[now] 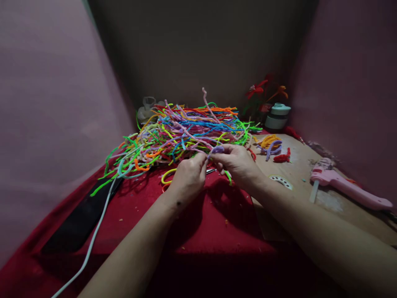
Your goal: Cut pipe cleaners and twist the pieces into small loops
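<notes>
A purple pipe cleaner (218,149) is pinched between my two hands, bent into a small loop at its upper part. My left hand (190,173) grips its lower end with thumb and index finger. On the other side my right hand (237,160) is closed on the loop, its fingertips close to those of the left. Just behind them lies a big heap of pipe cleaners (198,128) in many colours. Scissors with a yellow and orange handle (167,177) lie partly under my left hand, their blade tip showing between the hands.
Brown cardboard (263,207) on the right carries a pink glue gun (347,187), a coiled orange bundle (269,141) and a red piece (282,157). A lidded jar (278,116) stands behind. A black flat object (77,223) and white cable (101,223) lie left on the red cloth (139,223).
</notes>
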Tool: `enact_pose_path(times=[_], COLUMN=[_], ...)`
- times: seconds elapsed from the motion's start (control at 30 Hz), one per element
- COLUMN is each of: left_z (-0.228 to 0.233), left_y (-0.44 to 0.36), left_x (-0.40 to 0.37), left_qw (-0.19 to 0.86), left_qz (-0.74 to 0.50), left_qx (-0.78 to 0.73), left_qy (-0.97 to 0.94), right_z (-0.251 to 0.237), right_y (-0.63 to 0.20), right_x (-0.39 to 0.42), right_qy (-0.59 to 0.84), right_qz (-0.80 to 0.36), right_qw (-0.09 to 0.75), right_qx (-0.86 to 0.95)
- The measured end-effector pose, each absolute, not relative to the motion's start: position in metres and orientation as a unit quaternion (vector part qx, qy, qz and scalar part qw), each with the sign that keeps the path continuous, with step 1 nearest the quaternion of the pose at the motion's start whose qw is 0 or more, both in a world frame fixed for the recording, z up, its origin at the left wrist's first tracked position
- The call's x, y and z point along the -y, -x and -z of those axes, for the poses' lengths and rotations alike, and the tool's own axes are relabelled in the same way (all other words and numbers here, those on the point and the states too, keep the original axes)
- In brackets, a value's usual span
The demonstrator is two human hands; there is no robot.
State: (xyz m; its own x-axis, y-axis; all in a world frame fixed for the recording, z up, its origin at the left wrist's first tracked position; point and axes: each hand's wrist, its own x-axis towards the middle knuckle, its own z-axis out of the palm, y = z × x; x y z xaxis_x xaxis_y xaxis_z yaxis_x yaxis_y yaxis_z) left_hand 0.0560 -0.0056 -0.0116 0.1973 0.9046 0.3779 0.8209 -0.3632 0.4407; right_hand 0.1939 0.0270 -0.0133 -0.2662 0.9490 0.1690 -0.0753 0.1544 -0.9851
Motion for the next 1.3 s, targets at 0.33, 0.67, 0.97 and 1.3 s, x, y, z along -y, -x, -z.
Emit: enact_pose_path(times=[0.33,0.67,0.97,1.3], left_z=[0.017,0.011,-0.003,-0.001], left_y=[-0.063,-0.059,-0.049,-0.049], left_x=[0.008,0.009,0.006,0.008], left_qw=[-0.048,0.298,0.378,0.258], left_qz=[-0.161,-0.335,-0.468,-0.544], left_qx=[-0.604,-0.519,-0.474,-0.535], left_qy=[-0.779,-0.728,-0.643,-0.593], right_z=[0.017,0.018,0.017,0.023], right_y=[-0.192,-0.193,-0.191,-0.187], right_x=[-0.022,-0.029,-0.026,-0.023], right_qy=[0.453,0.32,0.325,0.268], right_qz=[-0.264,-0.574,-0.623,-0.713], right_qw=[0.531,0.52,0.389,0.342], right_qx=[0.666,0.546,0.596,0.55])
